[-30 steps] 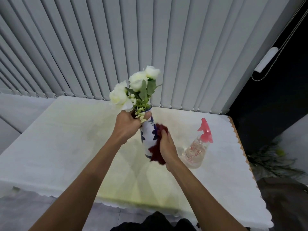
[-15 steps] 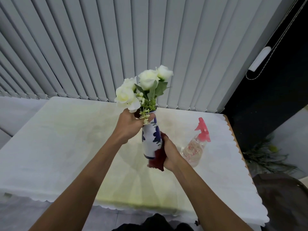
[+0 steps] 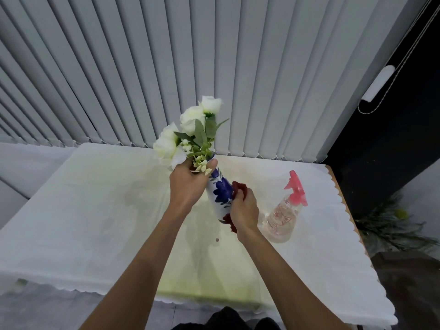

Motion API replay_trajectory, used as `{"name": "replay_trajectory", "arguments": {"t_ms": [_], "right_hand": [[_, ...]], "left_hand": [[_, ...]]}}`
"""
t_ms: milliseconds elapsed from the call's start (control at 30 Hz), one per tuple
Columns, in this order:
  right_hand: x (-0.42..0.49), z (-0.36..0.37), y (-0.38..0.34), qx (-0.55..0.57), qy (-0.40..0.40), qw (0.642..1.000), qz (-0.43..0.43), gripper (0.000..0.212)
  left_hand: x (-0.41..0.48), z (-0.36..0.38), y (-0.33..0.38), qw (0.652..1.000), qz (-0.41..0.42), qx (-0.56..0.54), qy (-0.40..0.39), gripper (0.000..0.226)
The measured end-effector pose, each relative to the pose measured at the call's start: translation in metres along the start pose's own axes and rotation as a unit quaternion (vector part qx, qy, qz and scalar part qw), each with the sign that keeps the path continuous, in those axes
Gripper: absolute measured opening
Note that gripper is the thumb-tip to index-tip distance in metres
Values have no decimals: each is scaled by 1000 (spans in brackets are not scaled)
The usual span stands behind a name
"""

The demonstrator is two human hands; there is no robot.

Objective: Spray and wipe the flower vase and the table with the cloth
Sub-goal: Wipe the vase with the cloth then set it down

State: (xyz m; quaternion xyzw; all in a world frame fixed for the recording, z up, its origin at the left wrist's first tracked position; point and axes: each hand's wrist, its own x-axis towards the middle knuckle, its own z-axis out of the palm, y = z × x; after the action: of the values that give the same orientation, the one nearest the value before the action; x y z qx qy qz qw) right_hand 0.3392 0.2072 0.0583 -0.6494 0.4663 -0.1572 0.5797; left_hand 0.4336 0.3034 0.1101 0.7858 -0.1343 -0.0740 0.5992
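A white vase (image 3: 220, 196) with blue flower painting holds white flowers (image 3: 185, 132) and is lifted above the table (image 3: 83, 210), tilted to the upper left. My left hand (image 3: 189, 184) grips its neck just under the flowers. My right hand (image 3: 245, 209) presses a dark red cloth (image 3: 238, 188) against the vase's right side and base. The cloth shows above and below my fingers. A clear spray bottle (image 3: 283, 216) with a pink trigger head stands on the table to the right of my right hand.
The table is covered with a white scalloped cloth; its right edge (image 3: 342, 201) shows wood. Grey vertical blinds (image 3: 214, 67) hang right behind the table. A plant (image 3: 392, 225) lies on the floor at the right. A small dark speck (image 3: 217, 239) sits on the tabletop under the vase.
My right hand with the cloth slid down to the vase's base, then back up along its right side. The vase stays lifted in my left hand and leans a little more to the left.
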Motion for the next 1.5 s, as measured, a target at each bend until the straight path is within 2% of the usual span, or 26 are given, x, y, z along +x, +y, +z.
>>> {"name": "replay_trajectory", "arguments": {"t_ms": [100, 167, 267, 400, 433, 533, 633, 700, 733, 800, 833, 900, 967, 1067, 1167, 1233, 1333, 1400, 1500], "right_hand": [[-17, 7, -19, 37, -36, 989, -141, 35], [-21, 11, -27, 88, -80, 976, -184, 37], [-17, 7, -16, 104, -77, 978, -163, 30], [-9, -10, 0, 70, -93, 992, 44, 37], [-8, -10, -4, 65, -94, 992, 46, 36], [-9, -5, -32, 88, -77, 991, -70, 28], [-11, -6, -43, 115, -80, 986, -96, 28], [-6, -11, -25, 85, -83, 991, -58, 27], [-3, -14, -15, 102, -95, 990, 6, 31], [3, -20, -2, 192, -135, 955, 183, 47], [4, -22, 2, 231, -150, 931, 239, 49], [10, -22, 8, 287, -150, 910, 260, 40], [12, -18, 8, 315, -125, 914, 225, 28], [9, -10, 6, 297, -61, 938, 167, 18], [3, -7, 8, 205, -25, 971, 120, 15], [2, -10, 9, 127, -19, 989, 76, 19], [-2, -12, -5, 36, -21, 999, -35, 25], [-10, -9, -24, 37, -47, 990, -127, 30], [-13, -7, -31, 64, -91, 977, -183, 36]], "left_hand": [[2, -2, 4, 999, 38, 25, -28, 33], [2, -3, 5, 997, 46, 16, -62, 25], [5, -9, 8, 993, 20, -56, -98, 17], [9, -16, 8, 986, 10, -98, -133, 13], [9, -15, 8, 985, 8, -101, -141, 16], [3, -5, 5, 982, 11, -80, -173, 27], [2, 0, 6, 977, 28, -94, -187, 32], [8, -2, 9, 975, 42, -106, -189, 29], [11, -5, 12, 975, 44, -106, -189, 27], [17, -7, 14, 976, 44, -98, -192, 23], [19, -7, 14, 975, 40, -98, -193, 20], [19, -4, 11, 977, 25, -120, -177, 15], [15, 2, 5, 984, 16, -127, -126, 15], [8, 11, 0, 997, 12, -70, -22, 35], [10, 11, -2, 997, -21, -64, 40, 32], [12, 9, -3, 996, -35, -75, 31, 28], [8, 12, -4, 997, -20, -75, 10, 29], [2, 17, -4, 999, 17, -45, -8, 34], [1, 15, 1, 998, 37, -42, -37, 39]]}}
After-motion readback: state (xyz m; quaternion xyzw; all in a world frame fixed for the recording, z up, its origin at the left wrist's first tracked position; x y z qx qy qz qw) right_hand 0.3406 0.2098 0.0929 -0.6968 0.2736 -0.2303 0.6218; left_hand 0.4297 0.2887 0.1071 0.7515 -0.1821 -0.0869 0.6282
